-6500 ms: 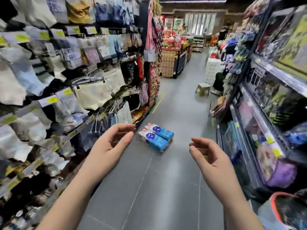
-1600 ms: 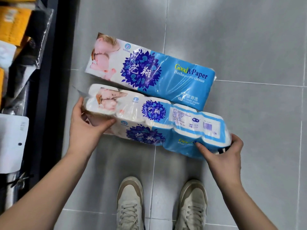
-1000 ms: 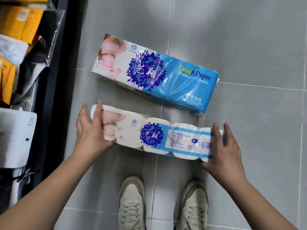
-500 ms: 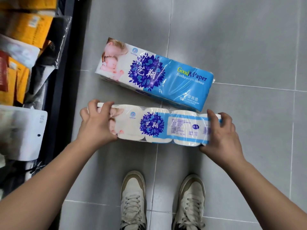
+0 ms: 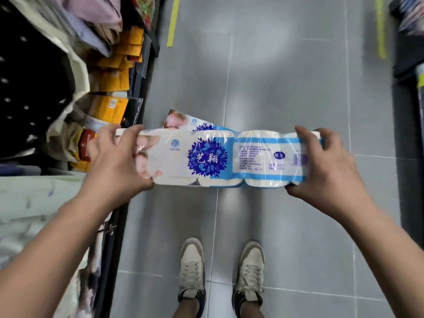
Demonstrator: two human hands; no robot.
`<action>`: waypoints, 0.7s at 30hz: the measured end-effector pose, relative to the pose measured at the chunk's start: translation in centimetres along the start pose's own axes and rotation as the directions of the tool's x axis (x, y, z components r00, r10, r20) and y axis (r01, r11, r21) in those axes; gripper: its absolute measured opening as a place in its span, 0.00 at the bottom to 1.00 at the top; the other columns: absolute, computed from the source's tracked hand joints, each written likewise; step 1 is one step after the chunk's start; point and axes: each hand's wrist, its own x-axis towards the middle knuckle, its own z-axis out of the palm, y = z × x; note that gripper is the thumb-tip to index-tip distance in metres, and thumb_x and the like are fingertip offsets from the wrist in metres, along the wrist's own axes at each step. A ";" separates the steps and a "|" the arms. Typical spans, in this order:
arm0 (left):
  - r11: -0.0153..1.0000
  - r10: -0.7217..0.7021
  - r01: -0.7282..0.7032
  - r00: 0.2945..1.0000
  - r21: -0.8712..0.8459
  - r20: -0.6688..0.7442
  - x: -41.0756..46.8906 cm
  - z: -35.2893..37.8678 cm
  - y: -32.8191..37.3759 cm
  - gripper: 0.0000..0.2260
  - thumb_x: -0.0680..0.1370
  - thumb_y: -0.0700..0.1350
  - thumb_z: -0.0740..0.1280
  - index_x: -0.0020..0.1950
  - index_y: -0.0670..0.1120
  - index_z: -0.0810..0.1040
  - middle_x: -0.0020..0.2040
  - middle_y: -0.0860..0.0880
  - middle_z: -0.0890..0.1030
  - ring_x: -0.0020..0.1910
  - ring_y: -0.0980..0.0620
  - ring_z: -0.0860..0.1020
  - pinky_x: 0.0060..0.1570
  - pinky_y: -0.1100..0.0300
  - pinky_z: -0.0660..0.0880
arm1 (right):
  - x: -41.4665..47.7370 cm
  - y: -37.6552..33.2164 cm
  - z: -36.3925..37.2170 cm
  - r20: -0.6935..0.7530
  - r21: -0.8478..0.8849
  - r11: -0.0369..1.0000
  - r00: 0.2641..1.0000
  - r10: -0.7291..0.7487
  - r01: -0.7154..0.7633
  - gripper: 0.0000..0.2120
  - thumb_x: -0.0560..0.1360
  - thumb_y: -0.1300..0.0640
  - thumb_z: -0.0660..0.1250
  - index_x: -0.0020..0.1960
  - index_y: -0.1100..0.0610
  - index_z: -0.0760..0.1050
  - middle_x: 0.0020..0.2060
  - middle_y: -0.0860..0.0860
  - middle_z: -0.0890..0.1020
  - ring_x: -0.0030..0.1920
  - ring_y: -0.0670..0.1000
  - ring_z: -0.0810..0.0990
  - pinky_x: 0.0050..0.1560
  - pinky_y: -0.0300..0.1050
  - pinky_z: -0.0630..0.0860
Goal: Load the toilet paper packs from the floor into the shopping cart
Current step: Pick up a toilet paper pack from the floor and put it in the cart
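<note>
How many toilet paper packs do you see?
2. The held pack is gripped by left hand and right hand; the second pack lies on the floor beyond it, mostly hidden.

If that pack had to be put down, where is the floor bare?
Bare floor lies ahead, between the left tape and right tape, past the second pack, half hidden by the held pack. More lies right of the shoes, up to the right shelf. The left is crowded: the left shelf spills goods to the aisle edge.
</note>
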 end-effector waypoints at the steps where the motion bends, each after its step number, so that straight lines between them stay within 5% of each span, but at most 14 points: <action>1: 1.000 0.010 -0.010 1.000 -0.001 -0.020 -0.4 -2.2 0.9 0.45 0.62 0.49 0.81 0.75 0.59 0.66 0.74 0.45 0.58 0.71 0.36 0.59 0.69 0.42 0.66 | -0.2 -0.6 -2.3 -0.012 0.008 1.000 1.000 -0.003 0.004 0.52 0.58 0.54 0.80 0.78 0.49 0.61 0.69 0.60 0.67 0.62 0.67 0.73 0.62 0.62 0.73; 7: 0.997 0.059 -0.065 0.991 -0.046 -0.117 -3.9 -17.1 6.9 0.44 0.63 0.48 0.81 0.76 0.60 0.66 0.74 0.47 0.59 0.70 0.39 0.60 0.69 0.48 0.64 | -2.5 -4.6 -17.4 -0.077 0.003 0.999 0.996 -0.045 0.046 0.56 0.55 0.52 0.81 0.79 0.49 0.60 0.70 0.59 0.66 0.67 0.67 0.71 0.67 0.63 0.71; 13: 0.991 0.091 -0.109 0.971 -0.072 -0.221 -8.4 -32.2 10.6 0.46 0.54 0.65 0.69 0.74 0.60 0.69 0.70 0.47 0.64 0.71 0.44 0.62 0.68 0.56 0.57 | -5.9 -9.8 -32.2 -0.174 -0.053 0.989 0.974 -0.145 0.137 0.56 0.52 0.39 0.69 0.79 0.50 0.61 0.70 0.61 0.67 0.68 0.67 0.71 0.68 0.63 0.72; 17: 0.987 0.082 -0.111 0.970 -0.115 -0.227 -12.6 -42.1 13.6 0.47 0.56 0.56 0.79 0.73 0.65 0.65 0.72 0.52 0.60 0.71 0.43 0.62 0.70 0.47 0.66 | -9.5 -13.7 -42.4 -0.217 -0.062 0.978 0.954 -0.206 0.197 0.58 0.52 0.39 0.73 0.80 0.49 0.59 0.69 0.61 0.66 0.69 0.66 0.69 0.69 0.63 0.71; 21: 0.982 0.084 -0.129 0.953 -0.139 -0.290 -17.2 -49.1 15.3 0.48 0.58 0.46 0.81 0.74 0.64 0.66 0.73 0.54 0.60 0.71 0.45 0.60 0.68 0.51 0.65 | -13.8 -16.4 -49.8 -0.236 -0.067 0.972 0.943 -0.235 0.225 0.59 0.55 0.45 0.80 0.80 0.47 0.57 0.70 0.58 0.63 0.72 0.64 0.65 0.72 0.60 0.68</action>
